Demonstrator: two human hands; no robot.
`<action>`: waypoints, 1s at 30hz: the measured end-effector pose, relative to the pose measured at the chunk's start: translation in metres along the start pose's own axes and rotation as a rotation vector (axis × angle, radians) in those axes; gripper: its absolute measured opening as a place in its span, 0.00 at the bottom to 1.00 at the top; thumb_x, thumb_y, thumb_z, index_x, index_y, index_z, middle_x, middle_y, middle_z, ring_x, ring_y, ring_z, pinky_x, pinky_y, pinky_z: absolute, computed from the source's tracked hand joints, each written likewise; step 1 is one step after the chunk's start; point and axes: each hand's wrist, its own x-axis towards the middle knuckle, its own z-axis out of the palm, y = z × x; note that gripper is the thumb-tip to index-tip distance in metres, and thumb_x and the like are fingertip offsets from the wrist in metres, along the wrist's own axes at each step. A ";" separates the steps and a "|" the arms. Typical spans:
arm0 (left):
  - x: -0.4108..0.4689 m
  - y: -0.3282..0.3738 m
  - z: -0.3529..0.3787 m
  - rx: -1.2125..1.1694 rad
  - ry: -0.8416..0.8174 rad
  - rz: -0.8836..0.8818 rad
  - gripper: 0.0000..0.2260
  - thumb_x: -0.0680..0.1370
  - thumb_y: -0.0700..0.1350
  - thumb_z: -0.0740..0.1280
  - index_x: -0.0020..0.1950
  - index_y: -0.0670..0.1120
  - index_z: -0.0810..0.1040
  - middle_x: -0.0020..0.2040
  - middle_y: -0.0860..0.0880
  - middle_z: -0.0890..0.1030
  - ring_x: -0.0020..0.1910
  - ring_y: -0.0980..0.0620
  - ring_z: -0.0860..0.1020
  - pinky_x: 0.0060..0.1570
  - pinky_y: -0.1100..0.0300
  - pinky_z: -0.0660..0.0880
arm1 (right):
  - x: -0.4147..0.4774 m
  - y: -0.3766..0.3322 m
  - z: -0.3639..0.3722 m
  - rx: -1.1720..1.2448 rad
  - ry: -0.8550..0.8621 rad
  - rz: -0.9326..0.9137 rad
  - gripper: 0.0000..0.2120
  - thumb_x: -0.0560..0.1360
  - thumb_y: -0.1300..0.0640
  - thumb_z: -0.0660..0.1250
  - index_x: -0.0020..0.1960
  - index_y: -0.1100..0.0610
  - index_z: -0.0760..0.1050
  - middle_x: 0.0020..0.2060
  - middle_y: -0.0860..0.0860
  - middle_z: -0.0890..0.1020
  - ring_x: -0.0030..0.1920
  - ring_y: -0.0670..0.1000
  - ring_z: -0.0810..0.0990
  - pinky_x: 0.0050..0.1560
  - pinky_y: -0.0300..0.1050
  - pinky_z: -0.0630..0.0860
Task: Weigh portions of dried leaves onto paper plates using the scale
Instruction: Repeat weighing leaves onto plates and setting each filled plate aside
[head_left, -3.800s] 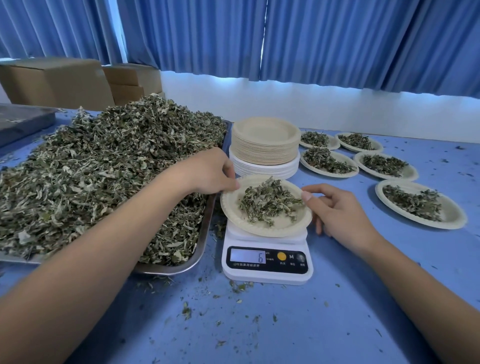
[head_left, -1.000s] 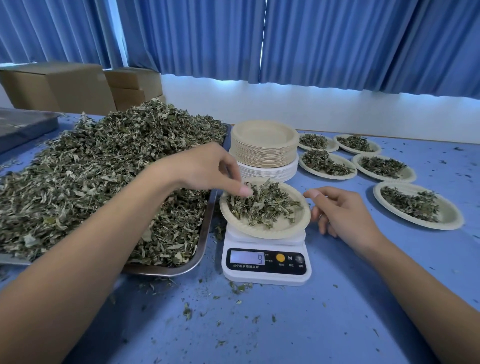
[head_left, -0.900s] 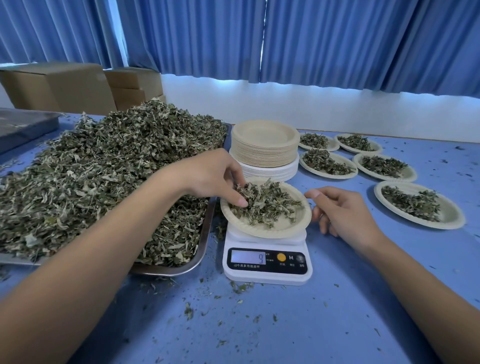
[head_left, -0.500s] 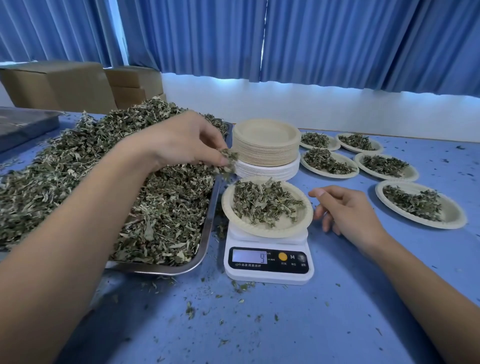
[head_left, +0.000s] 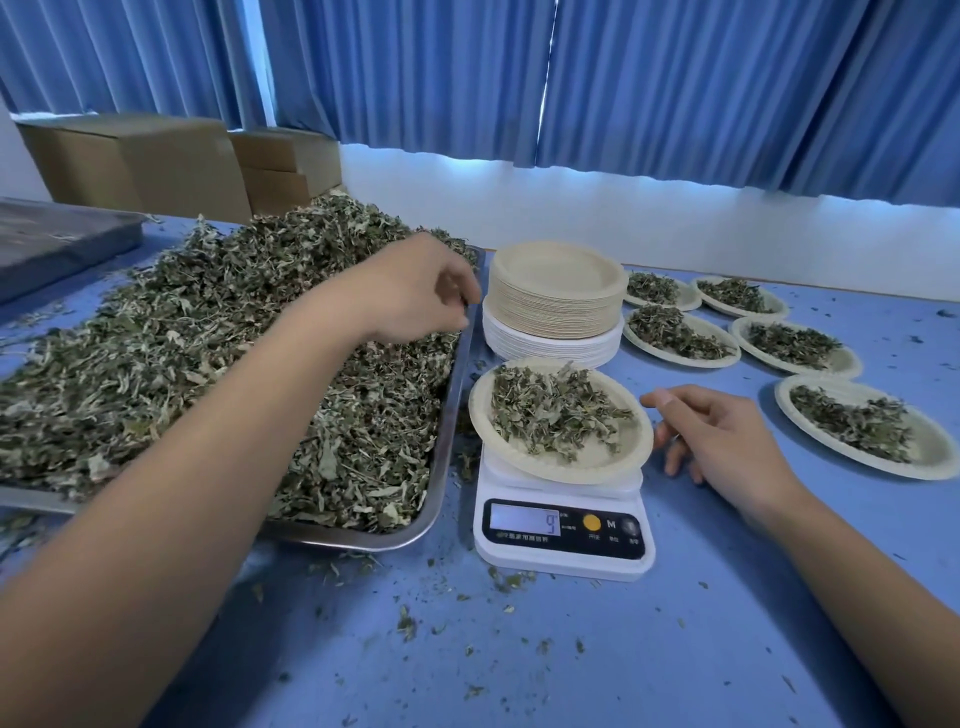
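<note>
While the left hand (head_left: 415, 291) hovers over the heap of dried leaves (head_left: 182, 353) in the metal tray (head_left: 358, 538), its fingers are bent down with the tips close together; I cannot tell if they pinch any leaves. The right hand (head_left: 722, 441) rests on the table (head_left: 623, 649) just beside the paper plate (head_left: 597, 460) of leaves on the scale (head_left: 563, 535), fingers loosely curled, holding nothing. The display shows 9.

Left hand (head_left: 415, 291): reaching forward, palm down, fingers curled under; any hold not discernible. Right hand (head_left: 722, 439): low, relaxed, fingers loosely bent, holding nothing.
</note>
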 end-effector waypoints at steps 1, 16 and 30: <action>0.000 0.004 0.005 -0.042 -0.026 0.051 0.10 0.76 0.40 0.73 0.56 0.49 0.84 0.48 0.51 0.84 0.47 0.52 0.83 0.55 0.53 0.80 | 0.000 0.000 0.000 -0.001 0.000 -0.003 0.10 0.82 0.46 0.66 0.47 0.45 0.84 0.32 0.52 0.82 0.27 0.53 0.77 0.24 0.42 0.69; 0.010 0.006 0.042 -0.173 -0.140 0.170 0.07 0.77 0.45 0.74 0.55 0.49 0.85 0.46 0.49 0.84 0.40 0.59 0.78 0.49 0.61 0.78 | 0.002 0.005 0.001 -0.032 -0.014 -0.023 0.11 0.82 0.48 0.66 0.45 0.46 0.85 0.32 0.53 0.83 0.26 0.53 0.78 0.26 0.34 0.70; 0.000 0.038 0.080 0.075 -0.051 0.178 0.11 0.75 0.51 0.74 0.55 0.47 0.84 0.45 0.53 0.82 0.40 0.59 0.77 0.40 0.63 0.73 | 0.003 0.010 0.001 -0.058 -0.020 -0.060 0.13 0.82 0.46 0.65 0.44 0.47 0.85 0.32 0.52 0.83 0.25 0.52 0.78 0.26 0.31 0.70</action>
